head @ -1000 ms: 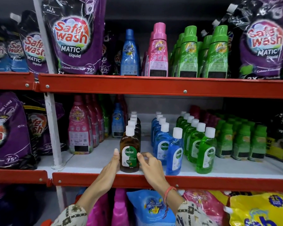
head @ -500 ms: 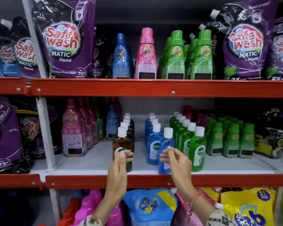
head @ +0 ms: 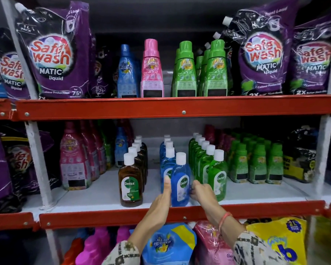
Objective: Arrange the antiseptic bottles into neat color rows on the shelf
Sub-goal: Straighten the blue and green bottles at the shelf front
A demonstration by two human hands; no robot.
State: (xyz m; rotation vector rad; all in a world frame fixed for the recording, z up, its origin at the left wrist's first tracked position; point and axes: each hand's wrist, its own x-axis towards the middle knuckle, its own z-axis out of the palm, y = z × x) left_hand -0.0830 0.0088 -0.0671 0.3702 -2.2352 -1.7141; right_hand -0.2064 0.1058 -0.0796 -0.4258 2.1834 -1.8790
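Observation:
On the middle shelf point(head: 96, 196) three rows of white-capped Dettol bottles run front to back: brown on the left, blue in the middle, green on the right. The front brown bottle point(head: 130, 183) stands free near the shelf edge. The front blue bottle point(head: 180, 183) stands slightly right of its row and tilts a little. My left hand point(head: 163, 199) presses its left side with the thumb up. My right hand point(head: 202, 191) grips its right side, between it and the front green bottle point(head: 217, 176).
Pink and blue softener bottles point(head: 73, 157) stand left of the brown row, small green ones point(head: 256, 161) right of the green row. Purple Safewash pouches point(head: 54, 54) and tall bottles fill the upper shelf. Refill pouches point(head: 168, 243) sit below the red shelf lip point(head: 183, 215).
Both hands left the front brown bottle and moved right onto the front blue bottle. The camera view shifted right and closer.

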